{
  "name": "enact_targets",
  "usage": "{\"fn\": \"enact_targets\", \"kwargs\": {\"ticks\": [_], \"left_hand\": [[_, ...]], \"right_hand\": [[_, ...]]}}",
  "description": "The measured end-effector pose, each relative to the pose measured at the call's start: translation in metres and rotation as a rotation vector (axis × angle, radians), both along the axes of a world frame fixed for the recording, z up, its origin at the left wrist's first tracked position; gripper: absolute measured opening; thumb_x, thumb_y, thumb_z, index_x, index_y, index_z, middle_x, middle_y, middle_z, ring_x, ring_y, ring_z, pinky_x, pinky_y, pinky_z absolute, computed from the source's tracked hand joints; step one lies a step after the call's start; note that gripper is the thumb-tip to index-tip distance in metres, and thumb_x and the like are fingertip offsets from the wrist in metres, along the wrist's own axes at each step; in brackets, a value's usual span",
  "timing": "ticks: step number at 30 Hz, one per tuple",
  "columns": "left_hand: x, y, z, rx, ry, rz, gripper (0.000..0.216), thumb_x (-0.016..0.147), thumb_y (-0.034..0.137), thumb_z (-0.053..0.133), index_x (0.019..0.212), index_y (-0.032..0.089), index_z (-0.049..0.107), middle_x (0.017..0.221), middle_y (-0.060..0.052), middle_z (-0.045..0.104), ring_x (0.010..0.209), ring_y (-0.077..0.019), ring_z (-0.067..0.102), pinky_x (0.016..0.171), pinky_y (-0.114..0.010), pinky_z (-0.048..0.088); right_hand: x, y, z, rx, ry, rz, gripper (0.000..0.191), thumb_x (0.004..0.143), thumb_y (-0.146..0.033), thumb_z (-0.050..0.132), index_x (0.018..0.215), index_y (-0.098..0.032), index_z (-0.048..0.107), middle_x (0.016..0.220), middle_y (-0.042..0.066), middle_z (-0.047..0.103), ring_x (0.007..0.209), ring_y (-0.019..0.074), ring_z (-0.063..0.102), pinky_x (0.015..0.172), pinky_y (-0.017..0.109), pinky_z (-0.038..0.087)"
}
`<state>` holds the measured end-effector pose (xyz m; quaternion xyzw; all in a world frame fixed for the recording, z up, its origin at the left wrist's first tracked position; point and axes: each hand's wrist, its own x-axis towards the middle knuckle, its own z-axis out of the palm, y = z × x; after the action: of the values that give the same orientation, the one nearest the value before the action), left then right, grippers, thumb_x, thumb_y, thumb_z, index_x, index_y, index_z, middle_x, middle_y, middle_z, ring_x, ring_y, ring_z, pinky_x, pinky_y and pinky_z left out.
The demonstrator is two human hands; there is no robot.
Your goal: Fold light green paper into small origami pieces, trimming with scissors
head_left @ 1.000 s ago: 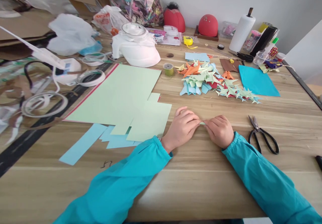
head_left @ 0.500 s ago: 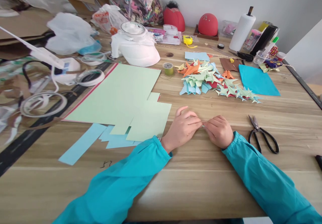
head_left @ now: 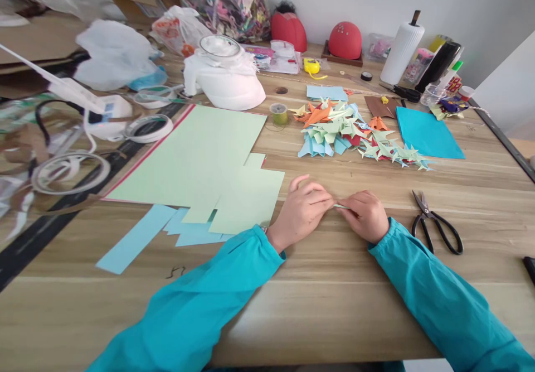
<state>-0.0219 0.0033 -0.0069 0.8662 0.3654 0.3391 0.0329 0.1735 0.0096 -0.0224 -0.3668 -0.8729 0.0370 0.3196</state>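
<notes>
Between the fingertips of both hands shows a small sliver of folded pale green paper (head_left: 341, 206); most of it is hidden by the fingers. My left hand (head_left: 301, 210) pinches its left end, index finger raised. My right hand (head_left: 364, 215) is closed on the right end. Beyond the hands lies a heap of folded paper cranes (head_left: 334, 129) in green, blue, orange and red. Left of my left hand are pale green sheets (head_left: 200, 154), with light blue paper strips (head_left: 137, 238) partly under them. Black-handled scissors (head_left: 437, 221) lie right of my right hand, blades slightly apart.
A spool of green thread (head_left: 278, 114) stands beside the cranes, and a turquoise sheet (head_left: 430, 132) lies to their right. Tape rolls (head_left: 71, 172) and a white glue gun (head_left: 108, 112) crowd the left side. White cloth (head_left: 225, 79), red domes (head_left: 345, 40) and a yellow tape measure (head_left: 311, 66) sit behind.
The right fingers have shifted slightly, so a little more of the pale green paper shows between the hands. The things on the table have stayed in place.
</notes>
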Motion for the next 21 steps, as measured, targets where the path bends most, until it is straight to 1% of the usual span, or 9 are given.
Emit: {"fn": "enact_targets", "kwargs": {"ticks": [9,12,16,19,21], "left_hand": [[0.0011,-0.0005,-0.0009,-0.01,0.005,-0.019,0.018,0.087,0.016,0.048,0.086,0.022,0.065,0.084,0.003,0.07,0.088,-0.0145,0.056,0.101,-0.044,0.023],[0.0013,-0.0006,-0.001,-0.003,0.001,-0.018,0.018,0.088,0.016,0.048,0.086,0.022,0.065,0.084,0.002,0.07,0.088,-0.0147,0.056,0.101,-0.044,0.024],[0.001,-0.0001,-0.0011,-0.002,-0.006,-0.01,0.018,0.088,0.016,0.048,0.085,0.022,0.065,0.085,0.002,0.07,0.088,-0.0147,0.056,0.1,-0.044,0.025],[0.0006,0.0003,-0.0009,-0.004,-0.008,0.004,0.019,0.088,0.016,0.048,0.085,0.022,0.065,0.085,0.001,0.071,0.088,-0.0153,0.056,0.099,-0.044,0.026],[0.0005,0.0004,-0.0009,-0.005,-0.006,0.007,0.02,0.088,0.016,0.047,0.085,0.022,0.066,0.085,0.001,0.071,0.088,-0.0156,0.056,0.099,-0.044,0.026]], "right_hand": [[-0.0006,-0.0018,0.0066,0.022,-0.032,0.049,0.024,0.087,-0.019,0.049,0.071,-0.017,0.066,0.066,0.005,0.067,0.063,0.015,0.058,0.065,0.029,0.039],[-0.0006,-0.002,0.0058,0.006,-0.031,0.049,0.024,0.087,-0.02,0.048,0.072,-0.018,0.067,0.066,0.005,0.067,0.064,0.0151,0.059,0.066,0.029,0.039],[-0.0006,-0.0012,0.0011,-0.025,0.014,0.009,0.02,0.086,-0.02,0.051,0.075,-0.018,0.068,0.068,0.005,0.068,0.066,0.0154,0.06,0.067,0.029,0.04],[-0.0012,-0.001,-0.0004,-0.041,0.048,-0.012,0.015,0.084,-0.024,0.055,0.079,-0.018,0.068,0.065,0.004,0.067,0.062,0.0149,0.059,0.065,0.028,0.041],[-0.0016,-0.0011,0.0002,-0.047,0.048,-0.016,0.016,0.084,-0.028,0.056,0.082,-0.018,0.069,0.064,0.004,0.066,0.06,0.0149,0.059,0.064,0.028,0.041]]}}
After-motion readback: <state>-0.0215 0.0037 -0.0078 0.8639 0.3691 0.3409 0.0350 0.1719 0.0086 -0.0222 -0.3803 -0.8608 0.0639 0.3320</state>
